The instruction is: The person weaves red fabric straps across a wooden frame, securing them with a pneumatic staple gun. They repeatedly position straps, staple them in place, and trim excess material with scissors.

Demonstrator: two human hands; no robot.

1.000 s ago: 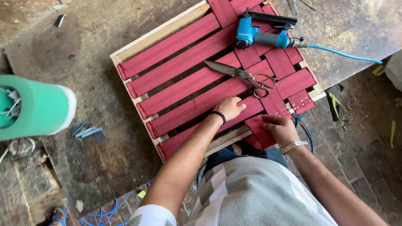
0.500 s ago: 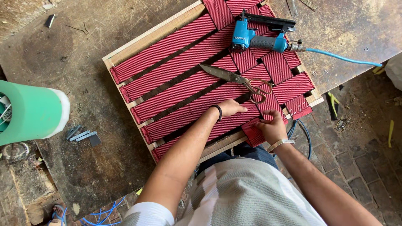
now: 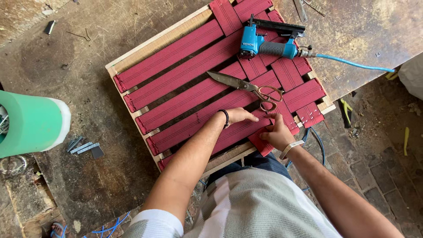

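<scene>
— What has moved since a second ago?
— The right hand [image 3: 276, 132] has slid from the frame's edge up onto the vertical strap [image 3: 282, 112], pinching it.
— And the strap?
— It lies on the frame [image 3: 132, 57], its long axis running away from the body, beneath that nearer hand.
— The left hand [image 3: 240, 115]?
— Flat, fingers extended, pressing the webbing just beside it. Scissors [image 3: 246, 86] and stapler [image 3: 269, 42] lie beyond, on the table [image 3: 88, 39].

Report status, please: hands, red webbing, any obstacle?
Left hand flat on red webbing. Right hand grips a strip end. Scissors lie close by.
</scene>
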